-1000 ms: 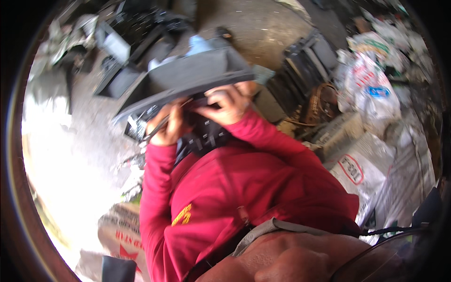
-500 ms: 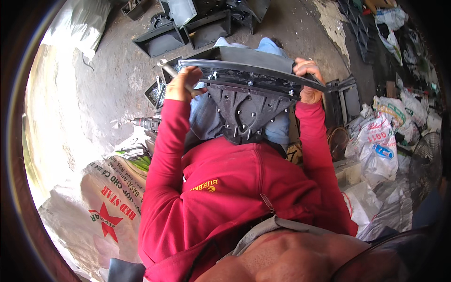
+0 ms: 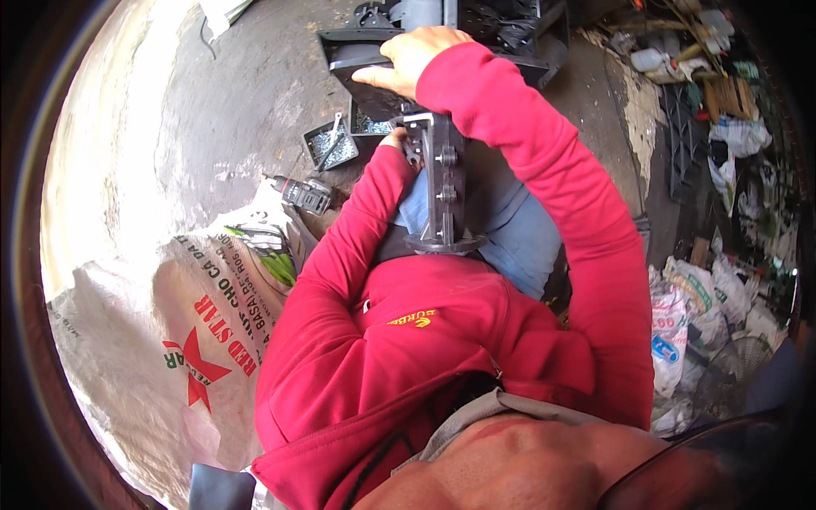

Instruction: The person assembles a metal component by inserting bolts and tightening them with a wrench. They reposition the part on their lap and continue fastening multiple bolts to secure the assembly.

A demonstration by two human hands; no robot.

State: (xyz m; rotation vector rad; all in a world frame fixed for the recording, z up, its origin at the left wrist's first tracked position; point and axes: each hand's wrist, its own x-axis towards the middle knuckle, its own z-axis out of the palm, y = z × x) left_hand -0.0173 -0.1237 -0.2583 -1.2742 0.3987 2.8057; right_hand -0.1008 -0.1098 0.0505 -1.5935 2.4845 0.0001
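Note:
A black plastic part (image 3: pixel 446 183) with several silver bolts and nuts along its side stands edge-on over my lap, its lower end close to my red top. My right hand (image 3: pixel 418 61) reaches across to its far end, thumb and fingers about the dark panel there. Low on the part's left side is my left hand (image 3: pixel 403 144), mostly hidden by the sleeve and the part. A grey metal wrench (image 3: pixel 414 155) shows by its fingers, only its end visible.
Left of my knees are a tray of small metal fasteners (image 3: pixel 331 146) with a wrench lying across it, and a power drill (image 3: pixel 303 194). More black plastic parts (image 3: pixel 514 34) lie ahead. A large white sack (image 3: pixel 161 374) is at left, plastic bags (image 3: pixel 667 319) at right.
The black part has turned from broadside to edge-on. My right hand has moved left and away across it; my left hand has come down and right beside it.

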